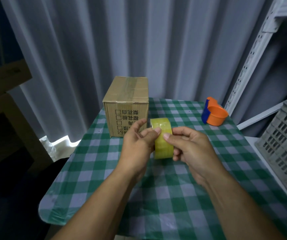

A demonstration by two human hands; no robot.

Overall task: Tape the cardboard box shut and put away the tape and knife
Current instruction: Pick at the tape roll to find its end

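Head view: tape roll [162, 138] held above desk [104, 170] in both hands, left hand [137, 142] and right hand [191, 148], fingers [167, 135] pinching its rim. Box [126, 105] closed behind, top strip already present. Judged early: new tape unapplied, storage pending, knife unseen.

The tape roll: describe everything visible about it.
The tape roll is a wide roll of clear, yellowish glossy tape, held on edge above the checked tablecloth, in front of the cardboard box. The left hand and right hand grip its sides, thumbs on the outer wrap. Its core is hidden.
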